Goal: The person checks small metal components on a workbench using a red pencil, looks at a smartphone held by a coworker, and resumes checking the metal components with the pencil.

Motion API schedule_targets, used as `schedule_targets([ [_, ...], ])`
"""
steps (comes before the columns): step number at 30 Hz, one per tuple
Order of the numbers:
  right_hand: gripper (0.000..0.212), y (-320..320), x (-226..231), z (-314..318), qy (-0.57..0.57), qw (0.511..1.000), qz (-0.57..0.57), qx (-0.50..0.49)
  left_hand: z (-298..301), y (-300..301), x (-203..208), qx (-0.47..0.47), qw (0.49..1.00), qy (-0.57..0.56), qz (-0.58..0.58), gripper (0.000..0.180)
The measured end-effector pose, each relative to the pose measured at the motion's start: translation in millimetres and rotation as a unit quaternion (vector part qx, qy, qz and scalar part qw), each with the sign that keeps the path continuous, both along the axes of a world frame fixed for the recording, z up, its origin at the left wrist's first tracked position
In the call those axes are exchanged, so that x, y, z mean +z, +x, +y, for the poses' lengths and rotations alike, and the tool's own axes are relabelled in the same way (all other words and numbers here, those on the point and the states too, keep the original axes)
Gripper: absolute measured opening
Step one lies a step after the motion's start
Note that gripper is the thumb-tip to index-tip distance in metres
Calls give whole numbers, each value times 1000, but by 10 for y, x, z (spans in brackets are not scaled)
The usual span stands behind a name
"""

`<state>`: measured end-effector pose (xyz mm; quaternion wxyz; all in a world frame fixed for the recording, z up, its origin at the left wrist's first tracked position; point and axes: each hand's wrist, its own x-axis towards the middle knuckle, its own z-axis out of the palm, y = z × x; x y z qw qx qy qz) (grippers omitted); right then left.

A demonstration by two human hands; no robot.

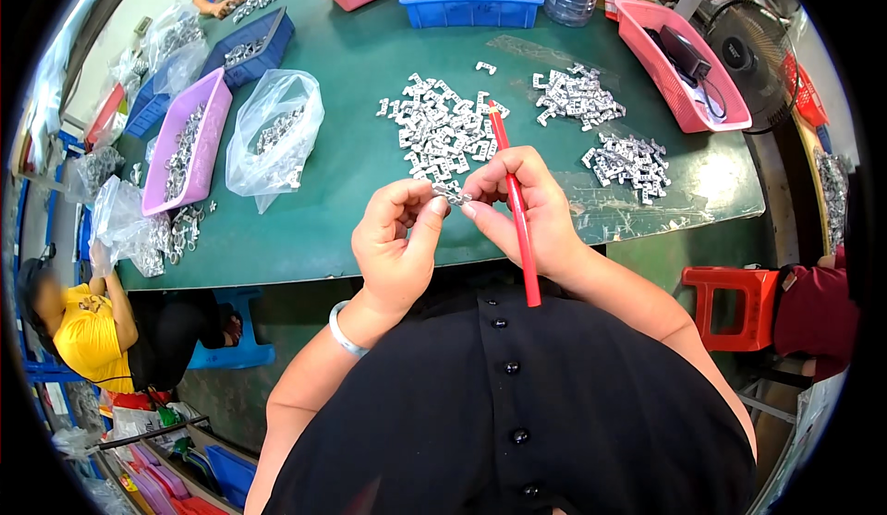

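Note:
A small silvery metal piece (451, 193) sits between my two hands, above the near edge of the table; whether it is one part or two touching I cannot make out. My left hand (397, 242) pinches its left end between thumb and forefinger. At the right end, the thumb and forefinger of my right hand (540, 215) pinch it too. A long red pencil (517, 201) lies tucked in my right hand, its tip pointing away from me. Just beyond my fingers spreads a loose heap of small silvery metal parts (434, 132) with dark markings.
Two smaller heaps (580, 97) (630, 166) lie to the right on the green table (356, 99). On the left are a clear plastic bag (245, 159) and a pink bin (222, 113). A blue bin (471, 14) and a pink basket (735, 113) stand farther back. Co-workers sit around.

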<state>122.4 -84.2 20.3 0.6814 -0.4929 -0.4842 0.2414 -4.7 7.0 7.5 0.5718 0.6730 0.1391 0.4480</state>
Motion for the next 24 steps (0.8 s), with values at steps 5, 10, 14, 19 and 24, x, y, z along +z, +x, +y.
schedule_targets([
  [5, 26, -32, 36, 40, 18, 996, -79, -48, -26, 23, 87, -49, 997, -57, -2, 29],
  [10, 24, -30, 43, 80, 57, 976, -195, -86, -7, 49, 93, -120, 973, -196, -22, 33],
  [14, 21, -37, 32, 69, 48, 987, -145, -56, 93, -11, 17, -171, 946, -275, -12, 29],
  [19, 25, 63, 38, 47, 11, 995, -72, -61, 148, -42, -10, -279, 863, -418, -51, 26],
  [24, 27, 87, 5, 33, -18, 1000, -17, -17, 145, -32, 11, -262, 858, -441, -26, 24],
])
